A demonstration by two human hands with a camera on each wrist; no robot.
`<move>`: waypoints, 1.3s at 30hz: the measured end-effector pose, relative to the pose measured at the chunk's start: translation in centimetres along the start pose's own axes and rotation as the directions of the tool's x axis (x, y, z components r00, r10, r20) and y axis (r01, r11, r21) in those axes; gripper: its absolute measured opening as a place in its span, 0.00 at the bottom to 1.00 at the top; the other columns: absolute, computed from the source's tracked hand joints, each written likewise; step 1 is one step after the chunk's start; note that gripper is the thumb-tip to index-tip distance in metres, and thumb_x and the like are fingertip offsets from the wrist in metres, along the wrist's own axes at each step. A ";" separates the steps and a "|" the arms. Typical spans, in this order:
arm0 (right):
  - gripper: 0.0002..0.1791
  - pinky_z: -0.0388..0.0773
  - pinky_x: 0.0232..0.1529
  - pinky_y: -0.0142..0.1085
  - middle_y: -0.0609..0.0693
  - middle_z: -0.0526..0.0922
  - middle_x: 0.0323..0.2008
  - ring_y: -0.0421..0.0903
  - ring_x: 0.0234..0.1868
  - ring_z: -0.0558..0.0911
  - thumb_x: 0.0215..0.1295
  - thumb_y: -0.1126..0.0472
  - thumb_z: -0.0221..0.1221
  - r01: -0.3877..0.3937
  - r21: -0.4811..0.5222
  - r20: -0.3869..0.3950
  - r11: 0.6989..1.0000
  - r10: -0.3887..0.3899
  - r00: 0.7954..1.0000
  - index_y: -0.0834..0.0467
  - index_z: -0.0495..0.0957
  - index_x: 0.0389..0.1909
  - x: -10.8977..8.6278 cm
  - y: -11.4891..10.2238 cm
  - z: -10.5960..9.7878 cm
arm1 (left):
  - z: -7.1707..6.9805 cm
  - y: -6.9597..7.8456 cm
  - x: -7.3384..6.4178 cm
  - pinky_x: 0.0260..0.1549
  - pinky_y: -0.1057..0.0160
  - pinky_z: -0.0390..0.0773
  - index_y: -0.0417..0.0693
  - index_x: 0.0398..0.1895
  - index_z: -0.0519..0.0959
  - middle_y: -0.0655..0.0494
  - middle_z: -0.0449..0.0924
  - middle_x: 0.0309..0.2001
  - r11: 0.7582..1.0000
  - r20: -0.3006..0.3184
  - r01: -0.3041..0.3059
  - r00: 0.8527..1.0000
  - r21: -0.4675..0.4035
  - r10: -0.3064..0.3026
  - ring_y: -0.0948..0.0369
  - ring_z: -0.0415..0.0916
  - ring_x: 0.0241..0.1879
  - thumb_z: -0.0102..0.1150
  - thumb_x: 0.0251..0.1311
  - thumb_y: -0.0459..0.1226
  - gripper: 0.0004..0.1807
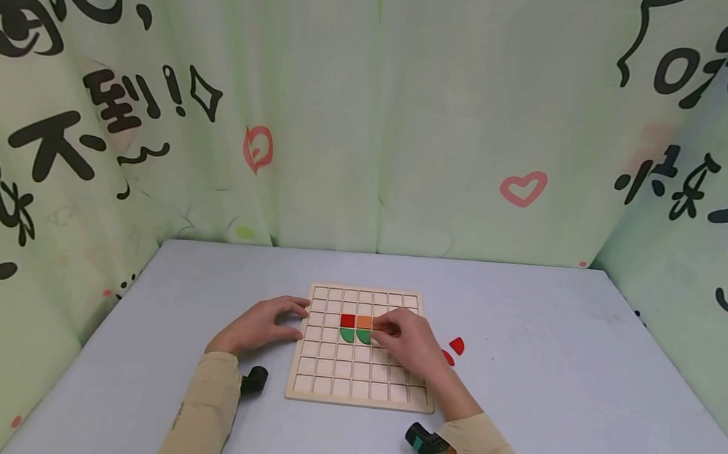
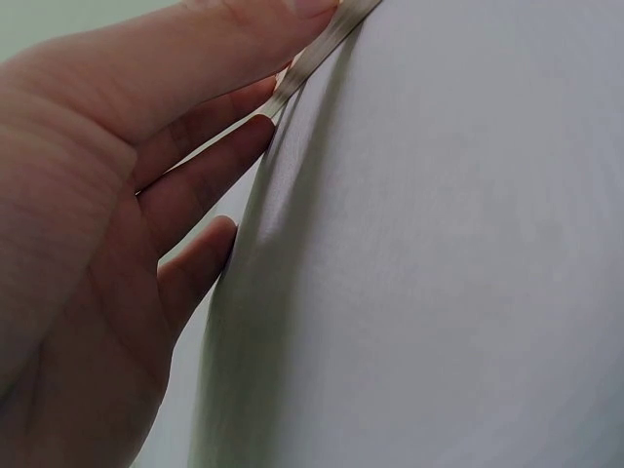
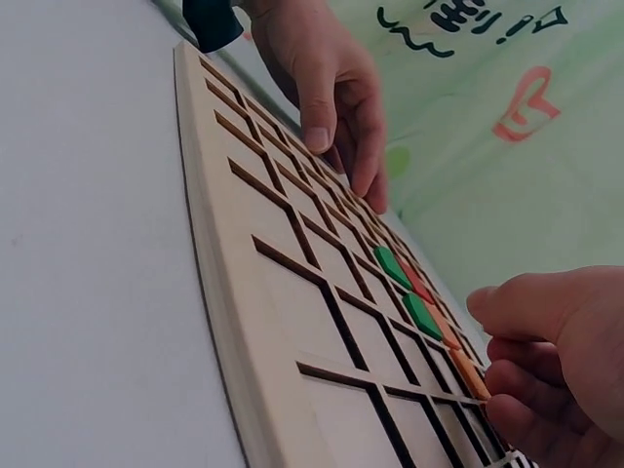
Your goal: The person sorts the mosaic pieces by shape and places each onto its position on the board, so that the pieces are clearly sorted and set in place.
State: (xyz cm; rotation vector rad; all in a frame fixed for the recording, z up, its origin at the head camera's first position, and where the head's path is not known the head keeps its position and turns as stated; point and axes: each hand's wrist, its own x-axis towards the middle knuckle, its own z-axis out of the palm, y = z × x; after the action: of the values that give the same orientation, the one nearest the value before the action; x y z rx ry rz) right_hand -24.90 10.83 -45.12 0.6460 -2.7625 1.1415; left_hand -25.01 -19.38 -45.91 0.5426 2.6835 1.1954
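Note:
A wooden grid board (image 1: 322,386) lies on the table. In its cells sit a red square (image 1: 347,321), an orange square (image 1: 364,322) and two green quarter-round pieces (image 1: 346,335), side by side in two rows. My right hand (image 1: 407,339) bends over the cells just right of them. Its thumb and curled fingers are at a second orange piece (image 3: 469,374), which they partly cover. My left hand (image 1: 265,326) rests at the board's left edge, its thumb and loosely spread fingers (image 2: 210,185) touching the rim.
Two red pieces (image 1: 456,345) lie on the table right of the board, one partly behind the right hand. A printed curtain (image 1: 388,112) closes off the back and sides of the white table (image 1: 585,394). Black wrist cameras (image 1: 425,440) hang below both forearms.

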 end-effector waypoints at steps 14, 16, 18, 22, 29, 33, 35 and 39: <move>0.13 0.81 0.39 0.38 0.52 0.81 0.41 0.45 0.38 0.80 0.61 0.61 0.66 -0.118 -0.034 0.006 0.992 0.118 0.993 0.61 0.83 0.46 -2.1 2.5 -4.3 | 0.2 -0.3 -0.1 0.68 0.51 0.61 0.48 0.52 0.81 0.57 0.70 0.67 1.000 -0.002 0.011 1.000 -0.011 -0.011 0.53 0.60 0.70 0.70 0.56 0.38 0.19; 0.14 0.82 0.39 0.39 0.53 0.81 0.42 0.47 0.39 0.80 0.62 0.61 0.65 -0.152 -0.041 -0.005 0.987 0.152 0.988 0.61 0.82 0.47 -2.5 3.1 -5.0 | 0.3 -0.3 -0.1 0.68 0.51 0.61 0.48 0.52 0.81 0.58 0.70 0.67 1.000 -0.002 0.017 1.000 -0.009 -0.017 0.53 0.60 0.70 0.70 0.56 0.39 0.19; 0.15 0.82 0.39 0.40 0.54 0.81 0.44 0.48 0.40 0.81 0.62 0.60 0.65 -0.177 -0.051 -0.018 0.983 0.176 0.984 0.62 0.81 0.49 -2.9 3.8 -5.7 | 0.3 -0.4 -0.1 0.69 0.51 0.61 0.49 0.52 0.81 0.58 0.70 0.67 1.000 -0.001 0.023 1.000 -0.005 -0.023 0.53 0.60 0.70 0.70 0.56 0.39 0.19; 0.16 0.82 0.44 0.45 0.57 0.81 0.45 0.52 0.43 0.81 0.63 0.61 0.64 -0.204 -0.086 -0.048 0.975 0.200 0.979 0.63 0.81 0.50 -3.4 5.2 -7.1 | 0.4 -0.4 0.0 0.69 0.51 0.61 0.49 0.52 0.81 0.58 0.70 0.67 1.000 -0.002 0.023 1.000 0.006 -0.023 0.53 0.60 0.70 0.70 0.56 0.39 0.19; 0.18 0.81 0.46 0.48 0.59 0.81 0.46 0.53 0.44 0.79 0.63 0.61 0.63 -0.289 -0.141 -0.031 0.947 0.287 0.957 0.65 0.79 0.51 -4.0 6.9 -8.7 | 0.2 -0.2 0.1 0.68 0.51 0.62 0.50 0.52 0.81 0.58 0.70 0.67 1.000 -0.003 0.019 1.000 0.013 -0.019 0.53 0.60 0.70 0.70 0.56 0.40 0.20; 0.18 0.80 0.45 0.46 0.58 0.82 0.43 0.52 0.42 0.78 0.62 0.60 0.65 -0.275 -0.180 -0.005 0.945 0.278 0.960 0.65 0.80 0.49 -4.0 7.4 -8.9 | 0.1 -0.2 0.2 0.68 0.52 0.62 0.49 0.51 0.81 0.57 0.71 0.66 1.000 -0.007 -0.005 1.000 0.006 0.005 0.54 0.61 0.70 0.71 0.55 0.39 0.19; 0.17 0.79 0.42 0.44 0.56 0.82 0.40 0.50 0.39 0.77 0.60 0.59 0.66 -0.251 -0.197 0.011 0.948 0.258 0.966 0.65 0.82 0.47 -4.0 7.5 -8.9 | 0.1 -0.2 0.2 0.68 0.52 0.62 0.48 0.51 0.81 0.56 0.71 0.66 1.000 -0.012 -0.015 1.000 0.004 0.015 0.54 0.62 0.69 0.71 0.55 0.38 0.19; 0.14 0.76 0.37 0.39 0.51 0.81 0.36 0.47 0.36 0.74 0.59 0.60 0.68 -0.209 -0.206 0.044 0.956 0.222 0.974 0.63 0.83 0.44 -4.0 7.6 -8.9 | 0.2 -0.2 0.1 0.68 0.51 0.62 0.48 0.51 0.81 0.56 0.71 0.66 1.000 -0.011 -0.009 1.000 0.001 0.009 0.53 0.62 0.69 0.71 0.54 0.38 0.19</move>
State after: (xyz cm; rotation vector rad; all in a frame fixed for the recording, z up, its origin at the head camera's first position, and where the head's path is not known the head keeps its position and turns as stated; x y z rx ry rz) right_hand -25.08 23.16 -44.63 0.3743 -3.0131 0.8695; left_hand -25.13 -19.32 -46.14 0.5502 2.6943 1.2030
